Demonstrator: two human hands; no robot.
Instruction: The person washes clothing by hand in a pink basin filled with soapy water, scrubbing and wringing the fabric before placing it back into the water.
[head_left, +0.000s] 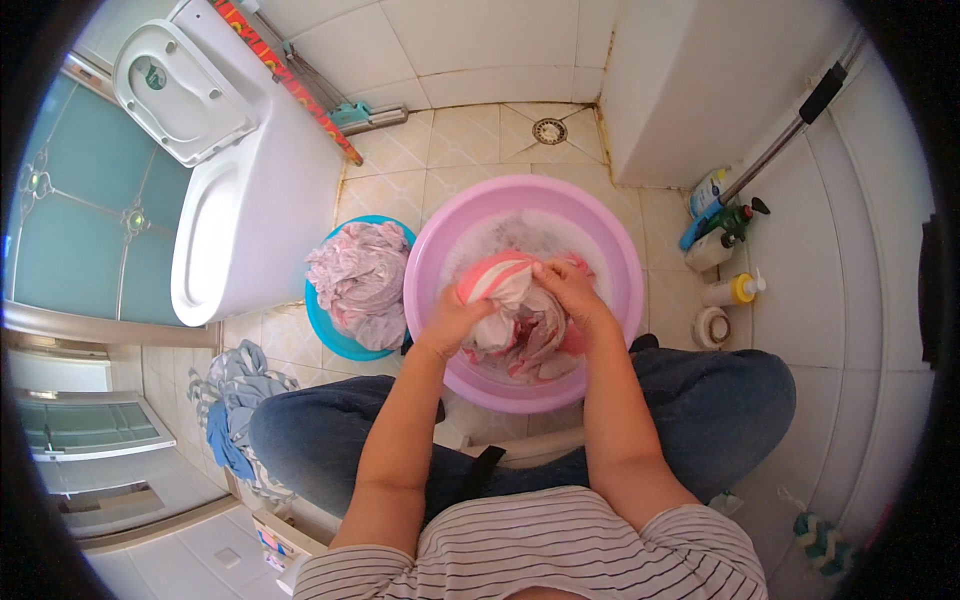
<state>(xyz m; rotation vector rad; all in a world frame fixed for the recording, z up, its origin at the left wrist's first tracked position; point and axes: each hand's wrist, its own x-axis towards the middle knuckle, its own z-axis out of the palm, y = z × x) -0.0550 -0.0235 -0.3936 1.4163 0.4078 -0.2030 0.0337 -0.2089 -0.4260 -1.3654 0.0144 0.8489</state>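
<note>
A pink plastic basin (525, 399) with sudsy water stands on the floor between my knees. Over it, my left hand (457, 319) grips the left side of a red-and-white striped cloth (499, 281). The fingers of my right hand (571, 291) pinch the same cloth near its upper right part. Below both hands the rest of the fabric hangs bunched into the suds, its lower folds wet and partly under water. Touching the basin on the left is a blue basin (322, 339) heaped with crumpled pale pink and grey cloth (364, 281).
A white toilet (277, 202) with raised lid stands left; a mop (375, 118) leans behind. Grey and blue clothes (240, 397) lie by my left knee. Along the right wall are a green spray bottle (727, 217), a yellow-topped pump bottle (731, 289) and a long-handled tool (765, 161). A floor drain (550, 131) lies ahead.
</note>
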